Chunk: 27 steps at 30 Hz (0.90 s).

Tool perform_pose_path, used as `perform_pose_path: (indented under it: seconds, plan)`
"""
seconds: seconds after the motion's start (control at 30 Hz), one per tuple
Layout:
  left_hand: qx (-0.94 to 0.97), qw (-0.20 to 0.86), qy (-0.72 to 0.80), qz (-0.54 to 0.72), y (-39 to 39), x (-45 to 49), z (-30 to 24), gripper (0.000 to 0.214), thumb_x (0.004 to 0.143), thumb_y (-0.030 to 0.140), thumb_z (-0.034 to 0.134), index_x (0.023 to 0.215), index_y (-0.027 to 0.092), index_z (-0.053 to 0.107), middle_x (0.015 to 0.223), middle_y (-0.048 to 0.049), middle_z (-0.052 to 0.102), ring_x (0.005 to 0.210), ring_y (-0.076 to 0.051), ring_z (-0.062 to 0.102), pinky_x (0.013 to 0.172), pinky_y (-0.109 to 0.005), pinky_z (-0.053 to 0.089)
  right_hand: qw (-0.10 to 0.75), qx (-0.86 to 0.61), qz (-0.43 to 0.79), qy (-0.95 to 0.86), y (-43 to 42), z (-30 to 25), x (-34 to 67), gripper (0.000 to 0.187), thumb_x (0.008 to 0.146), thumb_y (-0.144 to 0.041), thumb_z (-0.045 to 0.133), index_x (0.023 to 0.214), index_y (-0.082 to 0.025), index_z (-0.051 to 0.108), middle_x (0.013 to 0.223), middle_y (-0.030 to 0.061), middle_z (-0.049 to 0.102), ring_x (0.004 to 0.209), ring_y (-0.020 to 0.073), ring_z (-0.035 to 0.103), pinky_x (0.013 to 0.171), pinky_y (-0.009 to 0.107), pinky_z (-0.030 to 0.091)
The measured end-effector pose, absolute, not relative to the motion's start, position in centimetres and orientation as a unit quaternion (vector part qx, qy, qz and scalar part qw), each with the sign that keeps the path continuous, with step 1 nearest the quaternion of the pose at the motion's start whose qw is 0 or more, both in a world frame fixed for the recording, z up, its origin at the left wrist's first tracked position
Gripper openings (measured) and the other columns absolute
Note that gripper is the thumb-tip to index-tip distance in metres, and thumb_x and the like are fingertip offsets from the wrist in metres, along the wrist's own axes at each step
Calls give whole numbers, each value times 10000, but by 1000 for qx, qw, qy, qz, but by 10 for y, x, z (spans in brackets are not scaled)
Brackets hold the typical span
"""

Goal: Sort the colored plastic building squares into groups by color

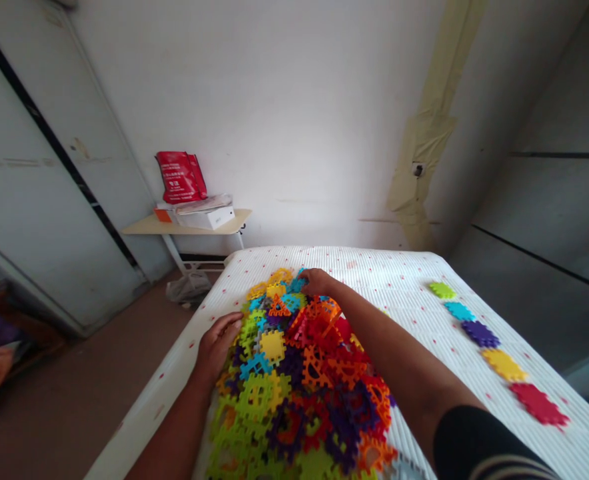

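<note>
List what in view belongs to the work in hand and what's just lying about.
Likely in use:
pile of notched pieces
row of five square pieces
white cover beneath

Likely lying about:
red bag
white box
small side table

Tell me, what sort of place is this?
Probably a room in a home, perhaps a bedroom. A bed-like surface has a white spotted cover, colourful toy-like pieces are heaped on it, and a small table holds household-looking items.

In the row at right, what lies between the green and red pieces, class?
A blue piece, a purple piece, then a yellow piece, as the head view shows.
</note>
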<state>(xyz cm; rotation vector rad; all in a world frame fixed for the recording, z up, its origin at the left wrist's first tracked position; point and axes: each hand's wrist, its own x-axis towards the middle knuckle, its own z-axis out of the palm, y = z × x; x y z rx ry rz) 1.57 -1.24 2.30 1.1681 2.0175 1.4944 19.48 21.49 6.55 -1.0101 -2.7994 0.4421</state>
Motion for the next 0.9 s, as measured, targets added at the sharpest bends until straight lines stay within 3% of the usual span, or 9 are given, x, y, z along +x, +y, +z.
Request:
perform_pose_path:
  seconds: [0.17,0.33,0.5,0.67,0.9]
  plan:
    - [415,181,712,537,-10,10,14,511,666,547,570,988,163,671,1030,-94,676,993,-259,594,859,-337,457,111,-338,191,-915,203,78,239,318,678,-215,641,995,-184,647,873,11,674,785,146,606,660,211,446]
    - [411,182,706,547,-8,8,11,498,644,550,589,949,166,677,1034,-98,679,1011,-267,586,891,-346,440,232,-310,432,-815,186,73,293,239,597,-162,645,826,-174,579,726,-29,609,661,106,554,620,220,436]
    - [394,189,706,558,-8,14,17,474,614,553,611,894,177,683,999,-80,689,990,-264,595,886,-338,446,274,-278,607,-693,162,67,341,284,546,-241,731,753,-173,549,745,-17,623,658,106,570,650,249,447]
    - [374,199,712,560,-7,18,21,481,597,556,617,901,189,681,1000,-68,688,995,-266,593,885,-340,450,303,-328,612,-653,151,62,371,314,540,-340,761,704,-166,558,668,-10,624,585,107,555,613,268,447]
    - [377,192,709,564,-8,17,21,459,600,538,618,881,180,679,1007,-81,689,1024,-276,582,917,-357,430,310,-340,577,-674,163,55,371,242,574,-298,714,728,-155,593,657,-19,617,558,90,534,576,241,426]
